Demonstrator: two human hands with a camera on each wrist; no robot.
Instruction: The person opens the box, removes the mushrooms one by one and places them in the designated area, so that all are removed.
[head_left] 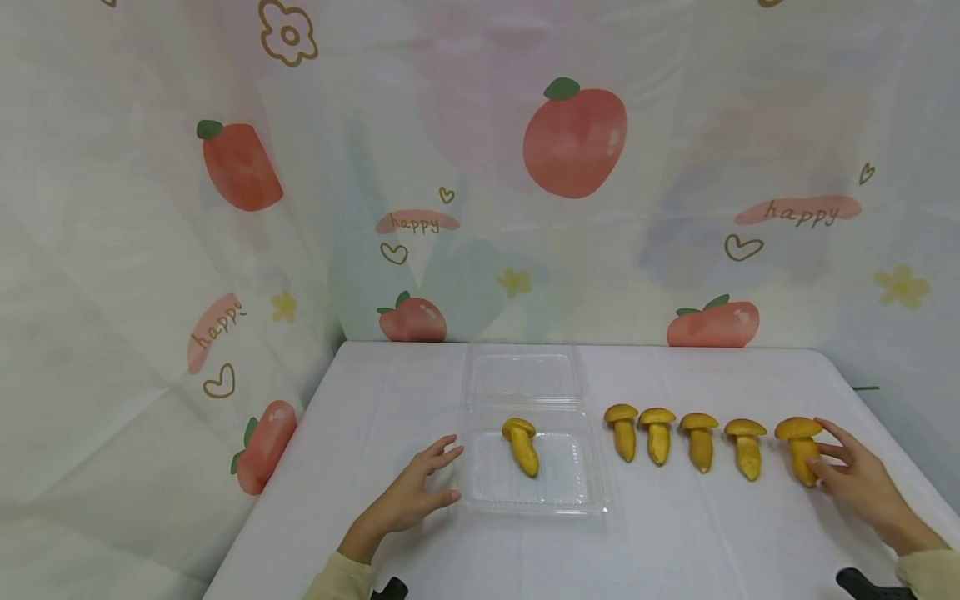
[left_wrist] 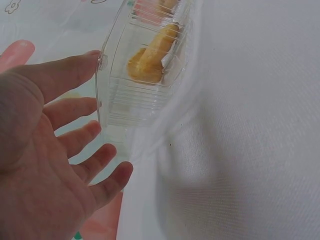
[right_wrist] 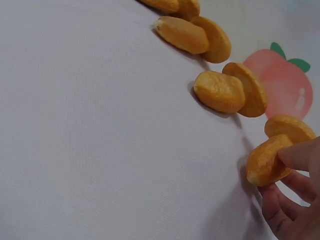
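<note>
A clear plastic clamshell box [head_left: 480, 500] lies with its lid folded back on the table, one yellow mushroom [head_left: 522, 450] inside it. My left hand [head_left: 416, 492] is at the box's left side, fingers spread and holding nothing; in the left wrist view its thumb and index fingertip [left_wrist: 92, 104] are at the box's rim, and whether they touch it I cannot tell. To the right of the box, several yellow mushrooms stand in a row, caps away from me. My right hand [head_left: 862, 483] pinches the rightmost mushroom [right_wrist: 267, 160] by its stem, thumb on the near side.
The other mushrooms in the row, such as the one [head_left: 747, 450] beside my right hand, lie slightly apart. A white cloth covers the table [head_left: 675, 542]. A printed curtain [head_left: 480, 167] hangs behind and to the left.
</note>
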